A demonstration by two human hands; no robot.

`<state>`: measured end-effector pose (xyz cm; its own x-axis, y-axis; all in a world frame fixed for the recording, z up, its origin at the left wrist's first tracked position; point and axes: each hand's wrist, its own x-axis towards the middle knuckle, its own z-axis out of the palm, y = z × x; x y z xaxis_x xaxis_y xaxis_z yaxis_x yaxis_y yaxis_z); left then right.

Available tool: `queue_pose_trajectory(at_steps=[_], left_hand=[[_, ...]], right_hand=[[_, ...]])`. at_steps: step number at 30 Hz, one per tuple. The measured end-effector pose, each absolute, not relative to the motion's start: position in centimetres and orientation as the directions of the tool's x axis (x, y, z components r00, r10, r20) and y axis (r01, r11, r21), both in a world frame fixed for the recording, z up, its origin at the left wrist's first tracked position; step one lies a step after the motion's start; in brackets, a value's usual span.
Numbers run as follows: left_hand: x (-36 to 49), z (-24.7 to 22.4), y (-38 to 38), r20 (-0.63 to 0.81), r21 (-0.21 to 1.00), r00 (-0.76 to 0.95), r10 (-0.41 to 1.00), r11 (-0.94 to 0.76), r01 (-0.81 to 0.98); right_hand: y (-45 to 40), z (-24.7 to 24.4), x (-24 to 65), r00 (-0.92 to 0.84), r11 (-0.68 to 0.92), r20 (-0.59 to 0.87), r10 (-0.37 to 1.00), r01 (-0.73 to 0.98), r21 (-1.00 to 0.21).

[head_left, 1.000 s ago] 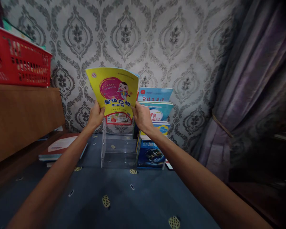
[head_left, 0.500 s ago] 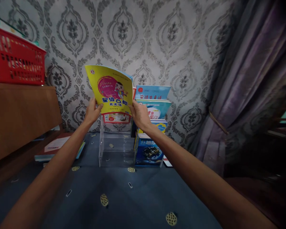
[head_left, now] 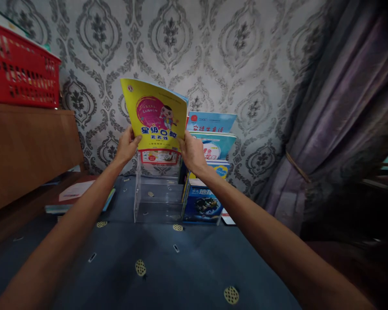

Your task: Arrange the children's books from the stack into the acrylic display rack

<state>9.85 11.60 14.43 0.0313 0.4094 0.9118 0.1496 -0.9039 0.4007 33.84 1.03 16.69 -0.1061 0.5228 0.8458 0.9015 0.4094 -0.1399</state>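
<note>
A yellow book [head_left: 157, 114] with a pink circle and a cartoon child is held upright between my hands, its top edge bending. My left hand [head_left: 127, 145] grips its lower left edge with the thumb in front. At its lower right edge, my right hand [head_left: 192, 150] is closed on it. Below and behind it a red-edged book [head_left: 159, 157] shows in the clear acrylic rack [head_left: 159, 212]. The rack's right column holds a light blue book [head_left: 212, 121], a teal book [head_left: 224, 144] and a dark blue book [head_left: 202, 206] with a globe picture.
Books and papers [head_left: 76, 191] lie stacked at the left on the blue patterned cloth [head_left: 177, 275]. A red basket [head_left: 22, 69] sits on a wooden cabinet [head_left: 32, 150] at the left. A tied curtain [head_left: 323, 116] hangs at the right, before the patterned wall.
The yellow book and both hands have moved slightly up and to the right. Both hands still grip the book. The view has shifted a little.
</note>
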Motion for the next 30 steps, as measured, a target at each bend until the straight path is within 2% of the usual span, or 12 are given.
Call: queue_pose_trajectory(at_steps=[10, 13, 21, 30], left_hand=[[10.6, 14.9, 11.1, 0.938, 0.34, -0.003, 0.347, -0.915, 0.216], [10.7, 14.9, 11.1, 0.935, 0.345, -0.019, 0.353, -0.9, 0.266], [10.7, 14.7, 10.2, 0.94, 0.324, -0.014, 0.342, -0.877, 0.355], [10.4, 15.4, 10.2, 0.938, 0.318, 0.026, 0.347, -0.887, 0.336]], right_hand=[[0.8, 16.4, 34.2, -0.155, 0.457, 0.878, 0.452, 0.886, -0.079], [0.4, 16.5, 34.4, -0.137, 0.423, 0.895, 0.426, 0.904, -0.063], [-0.1, 17.2, 34.7, -0.048, 0.37, 0.84, 0.54, 0.91, -0.187], [0.2, 17.2, 34.7, -0.067, 0.472, 0.872, 0.485, 0.859, -0.197]])
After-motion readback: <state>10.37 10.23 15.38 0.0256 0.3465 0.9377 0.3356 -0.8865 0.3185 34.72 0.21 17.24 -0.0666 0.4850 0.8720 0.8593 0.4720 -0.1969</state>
